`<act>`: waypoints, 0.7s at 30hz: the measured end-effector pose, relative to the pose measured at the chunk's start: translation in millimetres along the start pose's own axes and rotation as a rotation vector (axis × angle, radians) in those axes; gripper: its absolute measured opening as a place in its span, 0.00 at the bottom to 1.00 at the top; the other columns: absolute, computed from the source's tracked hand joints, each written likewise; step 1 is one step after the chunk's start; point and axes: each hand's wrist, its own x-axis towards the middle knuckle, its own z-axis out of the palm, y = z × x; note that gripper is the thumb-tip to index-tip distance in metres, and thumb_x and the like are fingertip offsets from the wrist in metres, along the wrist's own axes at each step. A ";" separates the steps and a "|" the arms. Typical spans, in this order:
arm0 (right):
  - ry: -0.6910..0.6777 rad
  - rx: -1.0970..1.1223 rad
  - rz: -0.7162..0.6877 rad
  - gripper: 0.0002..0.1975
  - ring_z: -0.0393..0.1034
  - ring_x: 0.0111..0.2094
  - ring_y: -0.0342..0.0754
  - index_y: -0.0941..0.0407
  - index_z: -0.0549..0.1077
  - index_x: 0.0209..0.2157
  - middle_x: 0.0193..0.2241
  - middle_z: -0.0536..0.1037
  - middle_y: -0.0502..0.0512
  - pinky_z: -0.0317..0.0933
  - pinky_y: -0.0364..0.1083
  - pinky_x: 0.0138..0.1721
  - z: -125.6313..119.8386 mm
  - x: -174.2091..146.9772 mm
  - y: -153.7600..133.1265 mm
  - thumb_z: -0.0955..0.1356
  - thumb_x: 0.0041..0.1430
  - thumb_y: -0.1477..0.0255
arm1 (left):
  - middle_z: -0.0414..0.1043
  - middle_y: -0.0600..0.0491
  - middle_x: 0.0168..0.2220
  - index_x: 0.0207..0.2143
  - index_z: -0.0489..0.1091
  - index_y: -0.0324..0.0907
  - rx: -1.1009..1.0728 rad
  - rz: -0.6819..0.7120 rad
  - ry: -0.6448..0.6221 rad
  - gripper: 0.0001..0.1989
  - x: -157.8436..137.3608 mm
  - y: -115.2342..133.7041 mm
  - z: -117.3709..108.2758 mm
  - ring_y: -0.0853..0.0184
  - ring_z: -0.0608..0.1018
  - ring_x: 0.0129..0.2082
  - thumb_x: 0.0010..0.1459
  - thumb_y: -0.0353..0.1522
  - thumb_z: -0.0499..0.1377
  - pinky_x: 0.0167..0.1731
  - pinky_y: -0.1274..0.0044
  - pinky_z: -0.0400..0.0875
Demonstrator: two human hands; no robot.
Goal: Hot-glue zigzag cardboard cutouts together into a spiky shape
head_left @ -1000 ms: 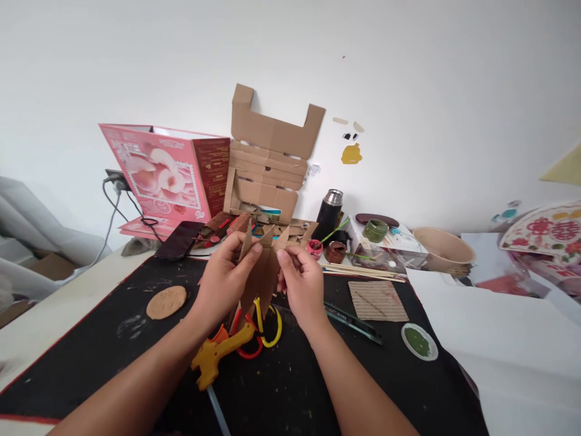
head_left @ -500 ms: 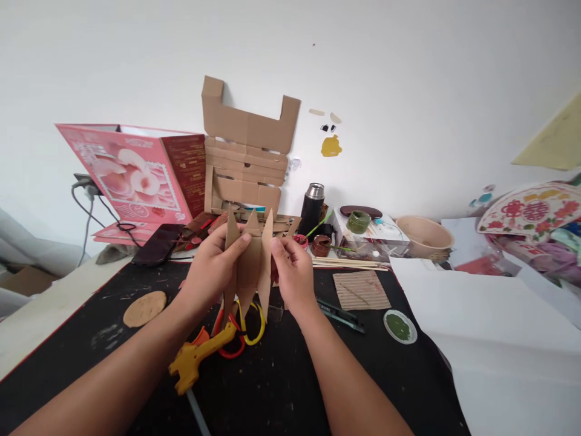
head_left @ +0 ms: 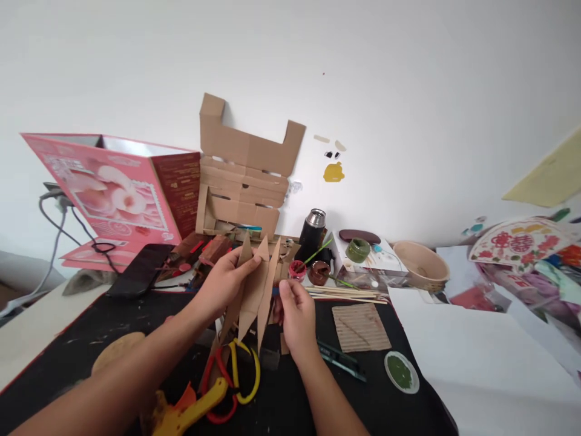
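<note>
My left hand [head_left: 231,275] grips a folded piece of cardboard [head_left: 255,290], thumb in front and fingers behind. The piece stands upright in three narrow panels with pointed tops and bottoms. Just right of its outer panel is my right hand [head_left: 297,315], fingers curled in and thumb raised; what they hold, if anything, is hidden. Below the cardboard lie scissors with red and yellow handles [head_left: 258,375]. A yellow glue gun [head_left: 190,412] is beside them, partly cut off by the frame. My left forearm partly covers a round tan disc [head_left: 115,350].
A utility knife [head_left: 341,361], corrugated cardboard [head_left: 361,327] and a lid of green paint [head_left: 401,372] lie to the right. Behind stand a black flask [head_left: 312,233], paint jars [head_left: 319,273] and a large cut cardboard sheet [head_left: 247,145]. A phone [head_left: 140,269] lies left.
The view has tilted up and shifted, so the table sits lower. My right hand has drawn slightly away from the cardboard's right panel. My left hand keeps its grip.
</note>
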 end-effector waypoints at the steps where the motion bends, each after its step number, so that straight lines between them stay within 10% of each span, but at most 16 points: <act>1: 0.002 0.001 -0.016 0.30 0.57 0.15 0.43 0.52 0.74 0.31 0.16 0.65 0.44 0.53 0.43 0.16 -0.6 0.0 -3.5 0.73 0.55 0.38 | 0.82 0.50 0.38 0.38 0.75 0.44 -0.019 0.013 0.031 0.26 -4.7 -0.4 -0.1 0.56 0.82 0.37 0.46 0.52 0.74 0.40 0.70 0.76; 12: -0.078 0.020 -0.104 0.27 0.58 0.17 0.44 0.52 0.75 0.32 0.17 0.66 0.44 0.55 0.43 0.17 5.8 -8.1 -13.0 0.73 0.57 0.40 | 0.77 0.53 0.30 0.32 0.74 0.43 0.271 0.119 0.028 0.22 -45.3 -5.8 -3.9 0.61 0.76 0.31 0.52 0.53 0.69 0.32 0.74 0.69; 16: -0.009 -0.049 -0.244 0.24 0.72 0.32 0.51 0.54 0.79 0.35 0.28 0.77 0.53 0.66 0.45 0.30 3.7 -8.4 -17.2 0.72 0.61 0.45 | 0.73 0.54 0.27 0.27 0.73 0.45 0.525 0.242 0.033 0.20 -40.8 -0.8 -0.4 0.61 0.73 0.29 0.57 0.51 0.66 0.32 0.74 0.66; 21: 0.012 -0.010 -0.154 0.26 0.66 0.22 0.48 0.53 0.79 0.34 0.20 0.70 0.48 0.58 0.44 0.20 0.9 -7.7 -23.4 0.73 0.58 0.42 | 0.76 0.53 0.30 0.31 0.75 0.44 0.548 0.298 0.007 0.20 -44.3 11.4 5.1 0.60 0.75 0.33 0.61 0.51 0.62 0.34 0.73 0.68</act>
